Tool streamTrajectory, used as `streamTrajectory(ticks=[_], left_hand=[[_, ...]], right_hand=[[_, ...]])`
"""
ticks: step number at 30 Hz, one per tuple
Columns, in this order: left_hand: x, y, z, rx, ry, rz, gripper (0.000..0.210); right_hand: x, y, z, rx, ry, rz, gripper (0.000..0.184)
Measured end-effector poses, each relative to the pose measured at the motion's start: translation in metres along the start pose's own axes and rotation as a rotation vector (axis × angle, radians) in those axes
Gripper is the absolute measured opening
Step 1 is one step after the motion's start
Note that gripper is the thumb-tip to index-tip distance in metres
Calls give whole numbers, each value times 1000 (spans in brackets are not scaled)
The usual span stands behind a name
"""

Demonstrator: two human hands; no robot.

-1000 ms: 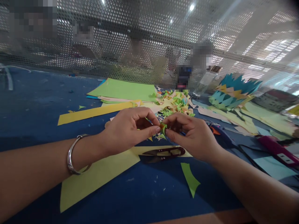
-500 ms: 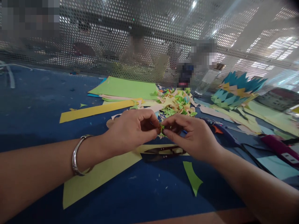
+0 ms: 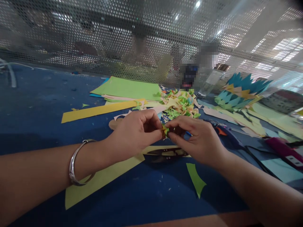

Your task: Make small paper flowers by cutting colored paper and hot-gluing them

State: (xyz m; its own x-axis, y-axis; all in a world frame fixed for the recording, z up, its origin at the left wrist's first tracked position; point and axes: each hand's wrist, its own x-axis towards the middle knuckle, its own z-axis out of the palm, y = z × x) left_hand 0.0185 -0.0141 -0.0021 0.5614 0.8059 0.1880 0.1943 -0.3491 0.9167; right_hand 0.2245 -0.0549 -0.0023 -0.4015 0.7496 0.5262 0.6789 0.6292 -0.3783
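Between the fingertips of both hands is a small folded paper piece [image 3: 166, 130], green and yellow-orange. My left hand [image 3: 139, 130], with a silver bangle at the wrist, pinches its left side. Thumb and fingers of my right hand [image 3: 197, 135] pinch the right side; a bit of something blue shows by that palm. Under the hands lie dark thread snips [image 3: 165, 152] on a pale yellow paper strip. A curved green paper scrap [image 3: 196, 180] rests nearer to me. Just beyond the fingers is a heap of small folded paper pieces [image 3: 181, 104], green, cream and orange.
Green paper sheets [image 3: 132, 88] and a yellow strip [image 3: 99, 111] lie at back left. Rightward are a clear bottle [image 3: 209, 82], a blue spiky paper piece [image 3: 246, 90], a dark blue glue gun [image 3: 229, 136] and a purple power strip [image 3: 284, 151]. Behind stands a perforated metal screen [image 3: 113, 41].
Both hands keep their pinch on the small paper piece, and more of its green and orange shows now. My left wrist is slightly lower and farther left. The view has shifted a little.
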Motion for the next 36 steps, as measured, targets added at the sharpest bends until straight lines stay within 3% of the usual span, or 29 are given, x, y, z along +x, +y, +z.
streamTrajectory(ticks=[5, 9, 18, 23, 29, 36], left_hand=[[-2, 3, 0, 178, 31, 53, 4], [-6, 3, -3, 360, -26, 58, 2], [-12, 8, -5, 616, 10, 223, 4], [-12, 9, -7, 649, -16, 226, 4], [-11, 11, -9, 586, -26, 130, 6], [-9, 11, -12, 680, -70, 214, 9]], right_hand=[[0, 1, 2, 29, 26, -54, 12], [1, 3, 4, 59, -14, -88, 11], [-1, -2, 2, 30, -35, -119, 14], [1, -2, 3, 55, -39, -132, 15], [4, -1, 3, 41, -65, -86, 12], [4, 1, 3, -11, -147, -81, 14]])
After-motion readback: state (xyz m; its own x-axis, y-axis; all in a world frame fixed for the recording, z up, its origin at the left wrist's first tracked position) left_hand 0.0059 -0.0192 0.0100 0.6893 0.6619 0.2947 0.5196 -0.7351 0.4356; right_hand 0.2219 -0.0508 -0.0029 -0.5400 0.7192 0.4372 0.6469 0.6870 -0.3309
